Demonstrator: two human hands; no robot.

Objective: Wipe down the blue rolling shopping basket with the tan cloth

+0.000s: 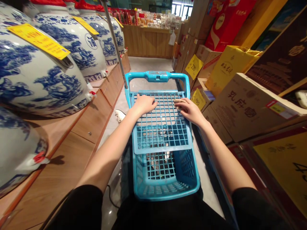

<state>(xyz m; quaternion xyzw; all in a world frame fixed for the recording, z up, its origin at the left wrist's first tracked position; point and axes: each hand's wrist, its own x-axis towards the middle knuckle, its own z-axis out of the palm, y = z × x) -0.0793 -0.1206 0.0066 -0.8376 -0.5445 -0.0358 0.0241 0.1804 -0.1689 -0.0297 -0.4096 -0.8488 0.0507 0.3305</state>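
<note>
A blue plastic shopping cart (pixel 195 166) stands right in front of me, and its basket shows an open grid bottom. A blue grid flap (pixel 163 134) lies across the far part of the basket. My left hand (pixel 145 104) rests on the flap's left side, palm down, thumb pointing inward. Over the flap's right edge lies my right hand (pixel 190 110), its fingers reaching inward and apart from the thumb. Neither hand shows anything held. Beyond both hands rises the cart's blue handle (pixel 157 76).
Large blue-and-white porcelain jars (pixel 55 73) with yellow tags line a wooden cabinet (pixel 88 124) on the left. Stacked cardboard boxes (pixel 242 108) and a yellow bag (pixel 226 65) crowd the right. A thin metal pole (pixel 117 44) rises beside the handle. A wooden counter (pixel 146 41) crosses the far end.
</note>
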